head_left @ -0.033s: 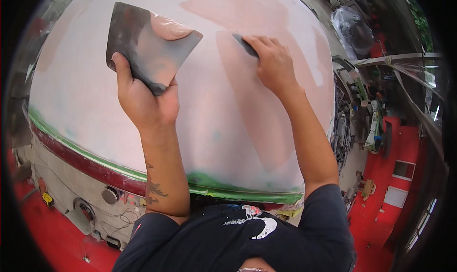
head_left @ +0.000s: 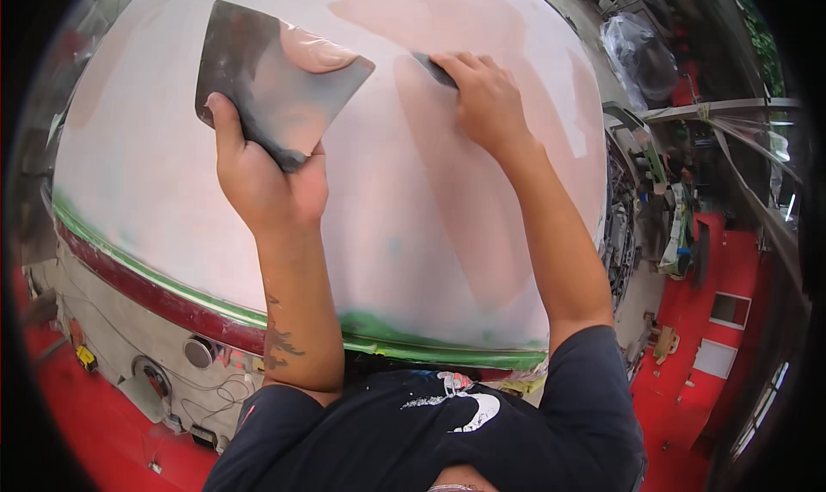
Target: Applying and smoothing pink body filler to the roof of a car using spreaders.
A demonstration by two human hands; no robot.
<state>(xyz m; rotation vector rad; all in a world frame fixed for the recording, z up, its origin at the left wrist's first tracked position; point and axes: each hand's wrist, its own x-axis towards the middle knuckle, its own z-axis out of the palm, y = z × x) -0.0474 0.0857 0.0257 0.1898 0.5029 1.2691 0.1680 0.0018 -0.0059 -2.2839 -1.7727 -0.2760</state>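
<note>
Gripped in my left hand (head_left: 268, 180) is a dark, flat mixing board (head_left: 234, 53), tilted above the large pale panel (head_left: 155, 173). A smooth mound of pinkish filler (head_left: 314, 49) lies on the board's far right edge, and thinner smears cover its middle. Right of it, my right hand (head_left: 492, 105) is closed around a dark putty spreader (head_left: 434, 68), pressed to the panel; my fingers hide part of it. A long pinkish strip of filler (head_left: 465, 195) runs from the spreader toward me. A wider pinkish patch (head_left: 430, 14) lies beyond.
Green and dark red trim (head_left: 155, 277) borders the panel's near edge. Cables (head_left: 224, 397) and a round metal can (head_left: 200, 352) sit below at the left. At the right are a metal frame (head_left: 723, 107), a plastic-wrapped object (head_left: 637, 57) and red flooring (head_left: 662, 397).
My right hand and the spreader have slid slightly away from me and to the left. My left hand, with the board, has shifted a little to the right.
</note>
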